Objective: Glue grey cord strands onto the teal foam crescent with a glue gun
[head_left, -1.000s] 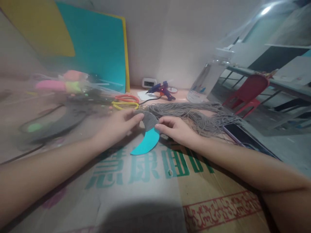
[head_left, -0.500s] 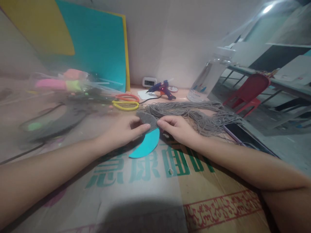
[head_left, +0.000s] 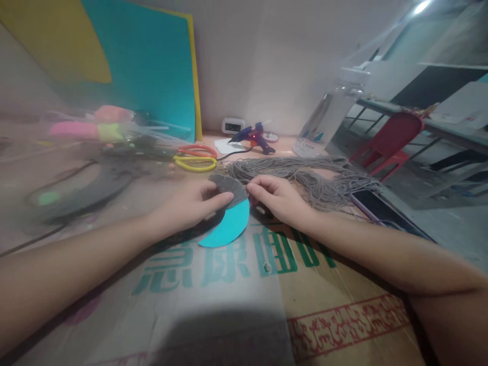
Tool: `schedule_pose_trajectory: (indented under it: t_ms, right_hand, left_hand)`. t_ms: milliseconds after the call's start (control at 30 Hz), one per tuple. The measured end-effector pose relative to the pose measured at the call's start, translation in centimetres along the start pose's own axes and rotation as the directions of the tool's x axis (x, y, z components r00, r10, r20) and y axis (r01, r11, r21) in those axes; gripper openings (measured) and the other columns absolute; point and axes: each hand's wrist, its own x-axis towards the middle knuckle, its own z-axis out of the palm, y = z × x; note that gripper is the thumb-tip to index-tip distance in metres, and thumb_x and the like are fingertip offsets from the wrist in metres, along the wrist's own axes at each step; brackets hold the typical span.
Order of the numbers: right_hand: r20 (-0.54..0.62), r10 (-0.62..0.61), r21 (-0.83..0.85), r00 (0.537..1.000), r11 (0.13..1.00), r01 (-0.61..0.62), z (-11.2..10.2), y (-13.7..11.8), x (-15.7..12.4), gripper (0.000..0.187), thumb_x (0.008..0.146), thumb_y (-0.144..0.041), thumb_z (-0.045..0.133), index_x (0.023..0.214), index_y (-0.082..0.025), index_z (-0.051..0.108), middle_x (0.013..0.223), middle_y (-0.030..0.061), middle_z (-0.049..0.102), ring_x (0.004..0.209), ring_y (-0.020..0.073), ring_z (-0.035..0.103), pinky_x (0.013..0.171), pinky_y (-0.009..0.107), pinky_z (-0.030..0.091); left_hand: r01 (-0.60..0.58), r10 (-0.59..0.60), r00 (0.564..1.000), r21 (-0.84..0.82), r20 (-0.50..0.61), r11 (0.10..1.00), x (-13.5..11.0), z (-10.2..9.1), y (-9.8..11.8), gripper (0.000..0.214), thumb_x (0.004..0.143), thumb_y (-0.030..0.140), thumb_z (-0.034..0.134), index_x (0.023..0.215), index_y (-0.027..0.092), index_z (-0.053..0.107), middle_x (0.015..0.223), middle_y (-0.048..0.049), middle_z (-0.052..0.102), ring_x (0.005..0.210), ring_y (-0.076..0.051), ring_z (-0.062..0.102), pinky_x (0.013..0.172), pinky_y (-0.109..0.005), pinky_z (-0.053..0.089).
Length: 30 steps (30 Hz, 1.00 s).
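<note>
A crescent-shaped turquoise cutout [head_left: 231, 223] is held over the cardboard, its upper part wrapped in closely laid grey yarn [head_left: 232, 188]. My left hand [head_left: 198, 201] grips the wrapped part, thumb on top and the other fingers mostly hidden beneath. At the crescent's right edge, my right hand [head_left: 276, 198] is closed in a pinch of thumb and forefinger, seemingly on a strand of the same yarn, too thin to make out clearly. Just behind both hands lies a loose hank of grey yarn [head_left: 324, 183].
Scissors [head_left: 196, 163] with yellow and red handles lie behind my left hand. A glue gun [head_left: 253, 137], a small digital clock [head_left: 233, 125] and a clear bottle [head_left: 328, 117] stand along the wall. A phone [head_left: 389, 213] lies at right, on the cardboard [head_left: 236, 315] side. Blurred plastic bags [head_left: 87, 132] fill the left.
The crescent has turned slightly, showing more of its turquoise face and wrapped top. My right fingertips have shifted a little; both hands keep their hold. The whole view has moved slightly.
</note>
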Motion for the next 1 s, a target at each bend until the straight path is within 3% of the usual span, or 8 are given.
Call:
schedule_pose_trajectory:
  t_ms: [167, 300, 400, 500, 600, 767, 867, 1000]
  right_hand:
    - [-0.016, -0.03, -0.024, 0.999, 0.999, 0.03, -0.2, 0.4, 0.0, 0.04, 0.093, -0.045, 0.048, 0.065, -0.017, 0.053, 0.059, -0.0018, 0.056, 0.057, 0.0097, 0.052, 0.059, 0.024, 0.042]
    - [-0.179, -0.084, 0.065, 0.98, 0.993, 0.097, -0.3, 0.8, -0.2, 0.024, 0.089, -0.043, 0.057, 0.09, -0.02, 0.052, 0.066, -0.005, 0.051, 0.056, 0.009, 0.049, 0.054, 0.023, 0.041]
    - [-0.086, -0.113, 0.037, 0.99, 0.992, 0.117, -0.2, 0.7, -0.4, 0.04, 0.087, -0.037, 0.062, 0.121, -0.021, 0.047, 0.08, -0.0017, 0.057, 0.061, 0.0103, 0.053, 0.056, 0.024, 0.044]
    - [0.025, -0.151, -0.014, 0.988, 0.988, 0.152, -0.1, 0.7, -0.6, 0.053, 0.085, -0.036, 0.065, 0.133, -0.023, 0.044, 0.115, 0.0076, 0.059, 0.071, 0.011, 0.055, 0.062, 0.027, 0.049]
    - [0.109, -0.17, 0.012, 0.979, 0.985, 0.169, 0.0, 0.9, -0.6, 0.058, 0.084, -0.035, 0.066, 0.136, -0.024, 0.043, 0.135, 0.0101, 0.051, 0.079, 0.0118, 0.058, 0.072, 0.03, 0.053]
    - [0.182, -0.188, 0.171, 0.965, 0.973, 0.157, 0.3, 1.4, -0.5, 0.056, 0.085, -0.028, 0.066, 0.136, -0.021, 0.043, 0.127, 0.0091, 0.059, 0.108, 0.0174, 0.061, 0.091, 0.034, 0.052]
    - [0.172, -0.166, 0.216, 0.971, 0.968, 0.128, 0.4, 1.5, -0.4, 0.05, 0.085, -0.025, 0.065, 0.131, -0.02, 0.047, 0.12, 0.0082, 0.064, 0.107, 0.0172, 0.063, 0.091, 0.033, 0.052]
    - [0.126, -0.156, 0.129, 0.98, 0.982, 0.14, 0.3, 1.3, -0.3, 0.029, 0.085, -0.029, 0.063, 0.111, -0.017, 0.059, 0.109, 0.0069, 0.067, 0.097, 0.0162, 0.064, 0.087, 0.032, 0.051]
  left_hand:
    - [0.059, -0.06, 0.998, -0.069, -0.017, 0.996, 0.1, 0.0, 0.0, 0.046, 0.084, 0.059, 0.052, 0.062, 0.019, 0.051, 0.049, 0.0016, 0.055, 0.042, -0.013, 0.05, 0.041, -0.024, 0.032]
    - [0.129, -0.137, 0.989, -0.124, -0.054, 0.984, 0.3, 0.0, -0.2, 0.046, 0.083, 0.06, 0.054, 0.064, 0.019, 0.049, 0.049, 0.0027, 0.054, 0.041, -0.012, 0.049, 0.039, -0.023, 0.032]
    - [0.095, -0.1, 0.994, -0.125, -0.039, 0.988, 0.3, 0.0, -0.2, 0.045, 0.084, 0.059, 0.053, 0.064, 0.019, 0.051, 0.05, 0.0021, 0.055, 0.042, -0.012, 0.048, 0.041, -0.023, 0.033]
    - [0.061, -0.065, 0.997, -0.07, -0.045, 0.996, 0.2, -0.1, 0.0, 0.046, 0.085, 0.058, 0.052, 0.061, 0.018, 0.051, 0.05, 0.0008, 0.056, 0.043, -0.012, 0.049, 0.042, -0.023, 0.032]
    - [0.029, -0.03, 0.998, -0.026, -0.051, 0.999, 0.1, -0.1, 0.3, 0.046, 0.085, 0.057, 0.05, 0.061, 0.018, 0.053, 0.049, 0.0005, 0.056, 0.044, -0.013, 0.048, 0.042, -0.024, 0.031]
    - [-0.031, 0.03, 0.999, -0.021, -0.012, 0.999, -0.1, 0.1, 0.3, 0.042, 0.086, 0.054, 0.051, 0.068, 0.017, 0.058, 0.054, 0.0003, 0.058, 0.048, -0.013, 0.051, 0.044, -0.023, 0.032]
    - [-0.038, 0.038, 0.999, -0.029, 0.002, 0.999, -0.1, 0.1, 0.2, 0.043, 0.086, 0.055, 0.051, 0.067, 0.017, 0.057, 0.052, 0.0008, 0.058, 0.048, -0.013, 0.051, 0.044, -0.023, 0.033]
    - [-0.031, 0.031, 0.999, -0.035, 0.007, 0.999, -0.1, 0.1, 0.1, 0.043, 0.085, 0.056, 0.052, 0.065, 0.018, 0.056, 0.051, 0.0008, 0.057, 0.046, -0.013, 0.051, 0.043, -0.023, 0.031]
